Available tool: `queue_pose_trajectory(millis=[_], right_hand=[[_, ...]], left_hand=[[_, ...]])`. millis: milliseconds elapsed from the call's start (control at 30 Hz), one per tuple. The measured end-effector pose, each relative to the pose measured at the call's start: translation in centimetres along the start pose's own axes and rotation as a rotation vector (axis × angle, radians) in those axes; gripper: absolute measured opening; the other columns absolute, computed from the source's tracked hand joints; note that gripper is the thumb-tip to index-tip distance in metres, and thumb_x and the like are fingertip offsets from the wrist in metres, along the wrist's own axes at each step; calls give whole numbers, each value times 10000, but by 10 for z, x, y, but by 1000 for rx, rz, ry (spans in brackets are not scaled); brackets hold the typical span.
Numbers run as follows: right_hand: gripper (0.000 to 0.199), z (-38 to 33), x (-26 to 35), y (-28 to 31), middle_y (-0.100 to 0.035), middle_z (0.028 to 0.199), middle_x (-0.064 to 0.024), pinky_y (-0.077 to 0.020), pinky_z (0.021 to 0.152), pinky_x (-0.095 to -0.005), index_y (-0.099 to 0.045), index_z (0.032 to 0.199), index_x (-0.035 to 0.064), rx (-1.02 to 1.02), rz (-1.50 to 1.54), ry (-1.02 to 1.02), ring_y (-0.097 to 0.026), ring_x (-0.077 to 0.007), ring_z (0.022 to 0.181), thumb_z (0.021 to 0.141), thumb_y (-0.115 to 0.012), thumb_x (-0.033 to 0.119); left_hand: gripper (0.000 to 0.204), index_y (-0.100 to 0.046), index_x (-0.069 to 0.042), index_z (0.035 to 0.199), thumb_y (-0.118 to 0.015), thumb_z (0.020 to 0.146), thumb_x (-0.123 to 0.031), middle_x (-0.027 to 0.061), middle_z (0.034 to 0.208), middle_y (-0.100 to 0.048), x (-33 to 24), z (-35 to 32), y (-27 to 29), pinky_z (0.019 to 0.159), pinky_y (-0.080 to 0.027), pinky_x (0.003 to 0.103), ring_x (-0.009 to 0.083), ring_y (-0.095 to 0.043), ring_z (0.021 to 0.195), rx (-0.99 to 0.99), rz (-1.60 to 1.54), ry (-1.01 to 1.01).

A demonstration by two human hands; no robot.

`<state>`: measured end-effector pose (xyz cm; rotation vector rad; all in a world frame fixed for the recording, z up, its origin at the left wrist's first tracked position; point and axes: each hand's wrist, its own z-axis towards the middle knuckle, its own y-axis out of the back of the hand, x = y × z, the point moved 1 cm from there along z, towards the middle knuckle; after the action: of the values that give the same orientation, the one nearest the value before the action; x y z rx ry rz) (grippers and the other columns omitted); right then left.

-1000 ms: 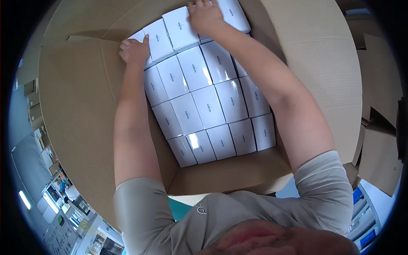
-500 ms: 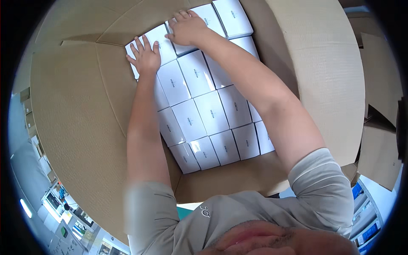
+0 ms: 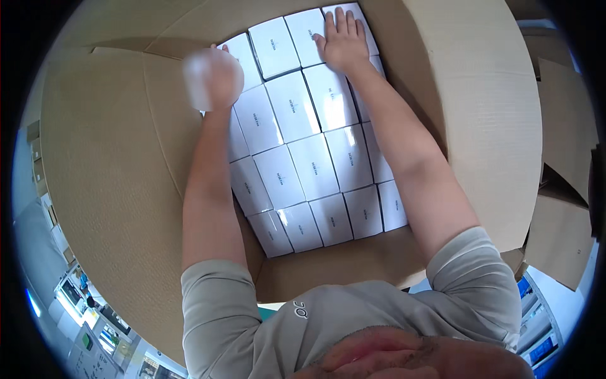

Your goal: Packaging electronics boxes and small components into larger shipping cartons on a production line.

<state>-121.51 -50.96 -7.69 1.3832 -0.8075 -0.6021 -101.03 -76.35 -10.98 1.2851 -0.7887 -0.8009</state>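
Head view: cardboard carton (image 3: 126,189) stood open below me, packed with rows of small white boxes (image 3: 297,177). My right hand (image 3: 344,41) lay flat, fingers spread wide, on far-row boxes beside carton's right wall; half second before it sat further left, nearer my other hand. My left hand (image 3: 221,79) was closed round one small white box (image 3: 199,79), blurred, raised by carton's left wall; earlier it lay open and flat on far-left boxes, holding nothing.
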Motion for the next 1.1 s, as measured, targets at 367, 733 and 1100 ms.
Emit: queue_pose_trajectory(millis=[367, 733, 1100], right_hand=[[620, -13, 3, -37, -145, 1709, -141, -72, 1269, -509, -230, 1637, 201, -99, -148, 67, -105, -360, 1576, 1084, -220, 480], [624, -9, 20, -3, -92, 1727, -51, -92, 1281, -491, -151, 1652, 210, 23, -150, 255, -79, -251, 1590, 1094, -192, 487], [762, -236, 14, 18, -359, 1574, -309, -315, 1211, -441, -407, 1499, -65, 413, -88, 500, -325, -435, 1482, 988, -569, 476]], left_hand=[[910, -234, -199, 1641, -384, 947, -768, 76, 1720, -147, 1, -5, -2, 1242, -52, 587, 277, -113, 1584, 92, 10, 6], [914, -342, -71, 1589, -504, 946, -699, 198, 1675, -239, -43, -113, 72, 1239, -170, 544, 350, -192, 1561, 374, -492, 291], [280, -675, -62, 1162, -669, 943, -236, 133, 1218, -645, -159, -651, 355, 1017, -463, 489, 328, -601, 1181, 192, -1263, -320]])
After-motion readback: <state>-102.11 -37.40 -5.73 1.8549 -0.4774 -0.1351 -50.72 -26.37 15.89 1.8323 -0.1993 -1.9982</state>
